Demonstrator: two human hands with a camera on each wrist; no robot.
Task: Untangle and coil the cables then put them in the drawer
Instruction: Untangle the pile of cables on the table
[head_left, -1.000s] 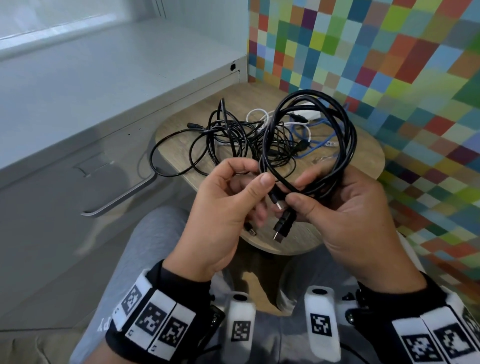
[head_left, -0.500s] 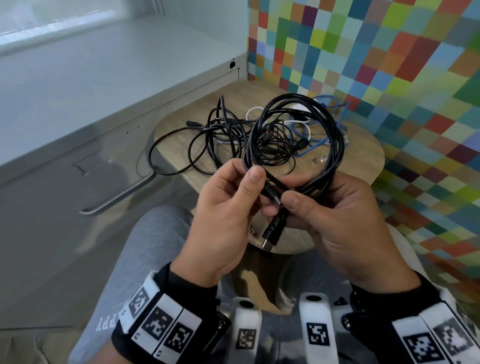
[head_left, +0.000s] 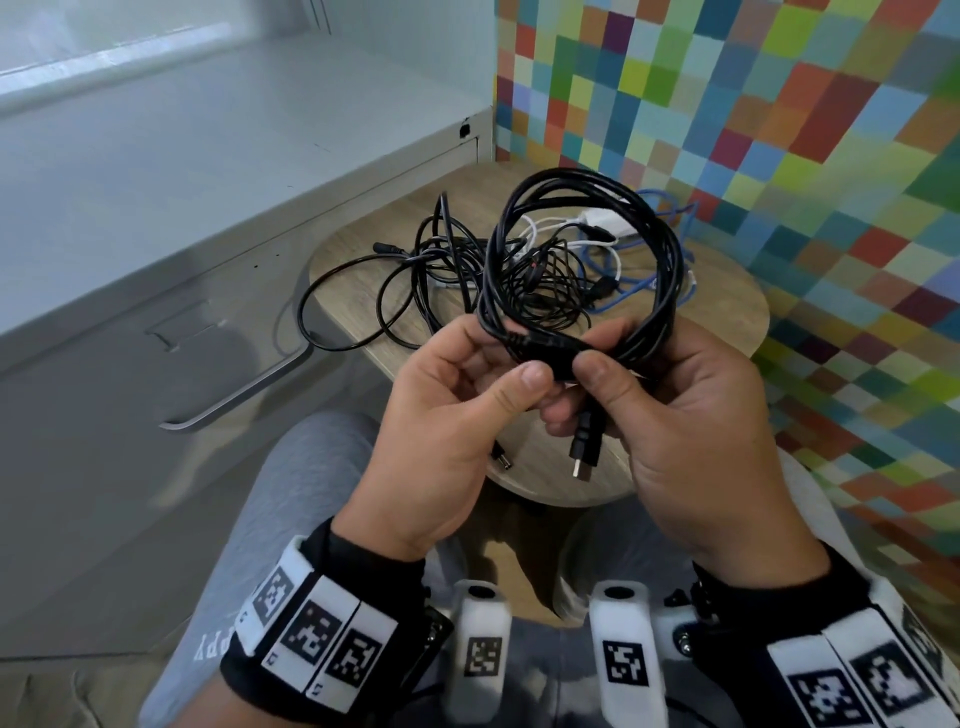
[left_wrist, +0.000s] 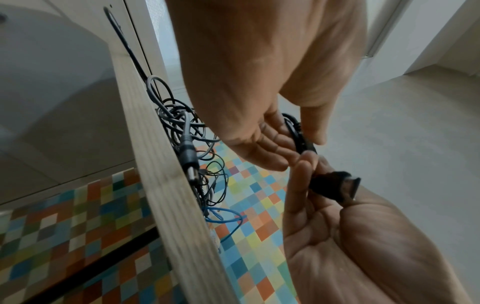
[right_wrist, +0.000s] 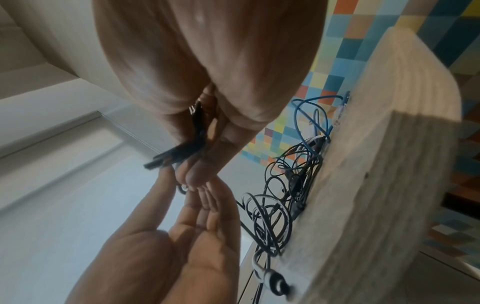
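Both hands meet above the near edge of the round wooden table (head_left: 727, 291), sharing a coiled black cable (head_left: 667, 260). The right hand (head_left: 691, 415) wraps its fingers round the gathered loops, its flat plug (head_left: 584, 447) dangling toward 6 o'clock. The left hand (head_left: 447, 415) pinches the cable's other end between thumb and forefinger, though the wrist views are too blurred to confirm how firmly. Behind the coil, at 12 o'clock, a tangle of black cables (head_left: 436, 280), a white cable (head_left: 597, 228) and a blue cable (head_left: 634, 275) lies on the table. At 9 o'clock stands the grey drawer (head_left: 156, 364), closed.
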